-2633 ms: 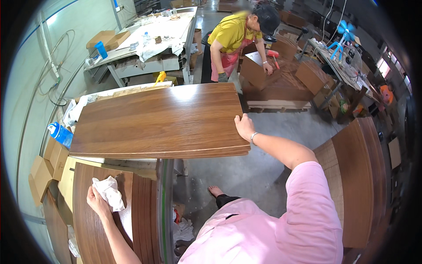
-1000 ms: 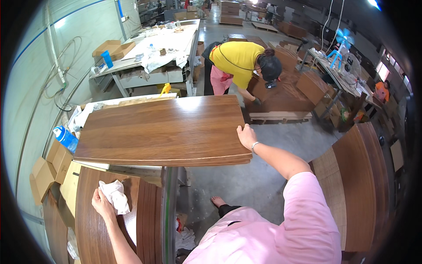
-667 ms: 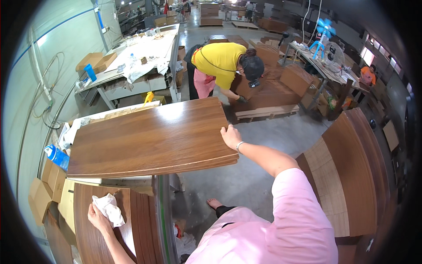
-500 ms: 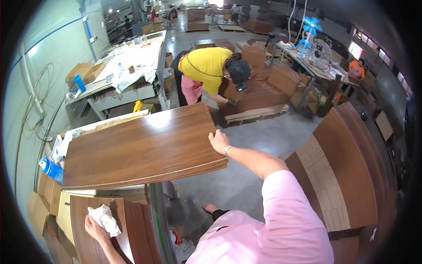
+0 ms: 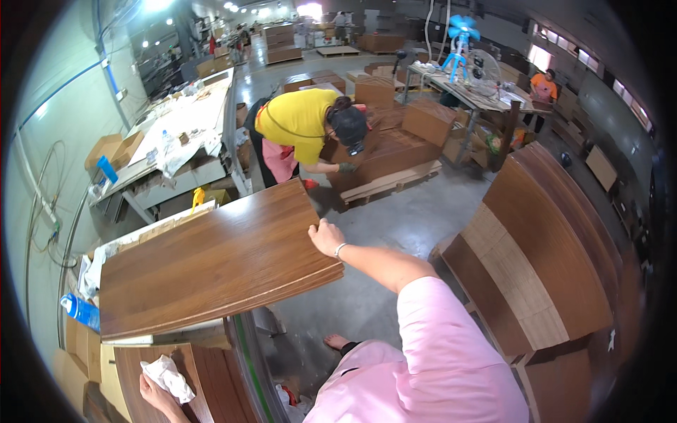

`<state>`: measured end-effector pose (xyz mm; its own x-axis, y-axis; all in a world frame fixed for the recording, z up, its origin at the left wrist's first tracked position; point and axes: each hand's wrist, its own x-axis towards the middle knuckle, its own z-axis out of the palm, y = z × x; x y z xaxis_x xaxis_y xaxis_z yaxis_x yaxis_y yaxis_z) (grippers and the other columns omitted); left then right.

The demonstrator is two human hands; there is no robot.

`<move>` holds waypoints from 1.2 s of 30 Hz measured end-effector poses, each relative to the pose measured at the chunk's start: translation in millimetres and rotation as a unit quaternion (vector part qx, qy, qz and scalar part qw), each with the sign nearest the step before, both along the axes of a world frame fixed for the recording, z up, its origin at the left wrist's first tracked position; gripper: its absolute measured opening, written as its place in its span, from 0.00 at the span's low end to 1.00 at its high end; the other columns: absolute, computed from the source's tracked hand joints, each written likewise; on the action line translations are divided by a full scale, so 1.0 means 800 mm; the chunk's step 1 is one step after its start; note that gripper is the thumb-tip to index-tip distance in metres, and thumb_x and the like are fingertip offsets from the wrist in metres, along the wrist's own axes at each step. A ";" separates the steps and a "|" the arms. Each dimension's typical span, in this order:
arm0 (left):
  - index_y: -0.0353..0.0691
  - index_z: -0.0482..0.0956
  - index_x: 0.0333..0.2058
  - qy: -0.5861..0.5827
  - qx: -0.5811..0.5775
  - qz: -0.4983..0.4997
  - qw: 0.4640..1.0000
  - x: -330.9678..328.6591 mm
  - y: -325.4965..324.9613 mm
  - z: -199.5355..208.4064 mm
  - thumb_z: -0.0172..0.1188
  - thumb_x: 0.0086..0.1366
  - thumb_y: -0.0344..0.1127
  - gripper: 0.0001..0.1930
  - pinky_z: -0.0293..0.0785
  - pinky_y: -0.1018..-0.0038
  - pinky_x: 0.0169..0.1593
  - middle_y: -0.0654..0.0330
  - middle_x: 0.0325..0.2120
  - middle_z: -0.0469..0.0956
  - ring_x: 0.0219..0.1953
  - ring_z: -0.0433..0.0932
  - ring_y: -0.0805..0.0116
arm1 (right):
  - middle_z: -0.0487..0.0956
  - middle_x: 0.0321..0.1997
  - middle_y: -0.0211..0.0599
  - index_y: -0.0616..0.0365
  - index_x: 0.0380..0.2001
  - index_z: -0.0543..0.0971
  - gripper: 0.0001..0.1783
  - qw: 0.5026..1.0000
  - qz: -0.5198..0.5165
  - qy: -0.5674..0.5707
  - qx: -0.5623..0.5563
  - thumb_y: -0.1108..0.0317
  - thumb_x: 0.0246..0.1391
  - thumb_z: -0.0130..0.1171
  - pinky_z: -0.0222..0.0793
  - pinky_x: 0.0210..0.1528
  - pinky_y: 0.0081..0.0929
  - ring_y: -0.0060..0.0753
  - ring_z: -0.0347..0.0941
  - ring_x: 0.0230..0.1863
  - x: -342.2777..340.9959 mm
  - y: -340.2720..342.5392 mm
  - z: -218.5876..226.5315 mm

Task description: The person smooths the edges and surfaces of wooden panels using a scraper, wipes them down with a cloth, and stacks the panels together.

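Note:
A stack of brown wood-grain panels [image 5: 211, 261] lies in front of me on a workbench. My right hand [image 5: 326, 238] grips the right end of the stack, with the fingers curled over the edge of the upper panel. At the lower left, my left hand [image 5: 156, 396] is closed on a white cloth [image 5: 169, 378]. The cloth rests against the top of a second stack of brown panels [image 5: 201, 366], nearer to me. How the left fingers lie under the cloth is partly hidden.
A blue bottle [image 5: 81, 311] stands left of the panels. Ahead, a co-worker in a yellow shirt [image 5: 296, 120] bends over brown panels on a pallet [image 5: 391, 185]. More panels [image 5: 543, 261] stand stacked at right. A white-topped table [image 5: 190, 106] and a blue fan [image 5: 462, 32] are farther off.
The view has shifted, so the surroundings sit farther left. My right hand keeps its place at the panel's end, and my left hand still holds the cloth over the nearer stack.

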<state>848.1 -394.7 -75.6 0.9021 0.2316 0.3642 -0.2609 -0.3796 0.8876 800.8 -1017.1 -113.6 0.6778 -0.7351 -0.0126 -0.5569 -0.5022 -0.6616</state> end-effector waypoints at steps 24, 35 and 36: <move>0.31 0.78 0.35 0.021 0.075 0.058 0.995 -0.009 0.003 0.018 0.48 0.74 0.39 0.16 0.74 0.73 0.32 0.58 0.28 0.79 0.28 0.76 0.72 | 0.80 0.37 0.65 0.69 0.41 0.72 0.26 0.999 0.008 -0.046 0.021 0.50 0.60 0.48 0.73 0.48 0.53 0.64 0.78 0.43 0.009 0.005 -0.017; 0.29 0.74 0.26 0.006 0.086 0.071 0.994 -0.024 -0.042 0.041 0.50 0.73 0.35 0.17 0.68 0.74 0.30 0.63 0.20 0.74 0.26 0.67 0.78 | 0.80 0.42 0.65 0.67 0.44 0.73 0.27 1.000 0.008 -0.004 -0.005 0.49 0.60 0.47 0.72 0.50 0.54 0.65 0.78 0.46 0.003 -0.010 -0.015; 0.29 0.73 0.25 -0.018 0.098 0.096 0.990 -0.023 -0.036 0.034 0.50 0.72 0.36 0.18 0.67 0.73 0.29 0.63 0.19 0.73 0.25 0.66 0.78 | 0.79 0.44 0.63 0.66 0.45 0.72 0.26 0.999 0.010 0.022 -0.023 0.49 0.60 0.48 0.72 0.51 0.52 0.63 0.76 0.48 0.005 -0.005 -0.005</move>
